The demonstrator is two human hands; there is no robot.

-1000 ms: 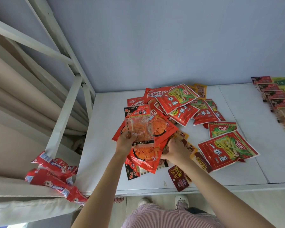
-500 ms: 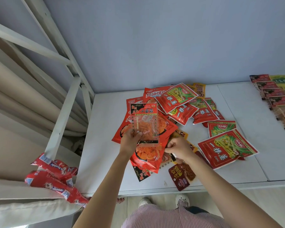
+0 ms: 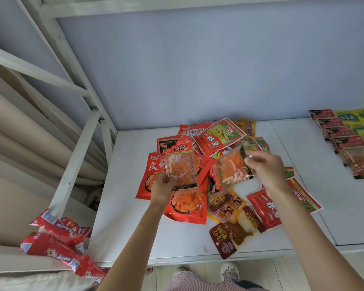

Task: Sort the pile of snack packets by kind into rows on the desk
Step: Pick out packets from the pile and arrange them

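Head view: the left hand (image 3: 163, 186) pinches a clear-windowed red packet (image 3: 177, 162) by its lower edge, upright at frame centre. The right hand (image 3: 265, 171) grips a second packet (image 3: 232, 168) of the same orange strips (tilted, blurred) — both above the pile (image 3: 219, 185) on the white desk (image 3: 135, 227). Sorted rows (image 3: 349, 139) lie at the right edge, cut off. Red wrappers (image 3: 57, 244) sit lower left — their print is hard to read.
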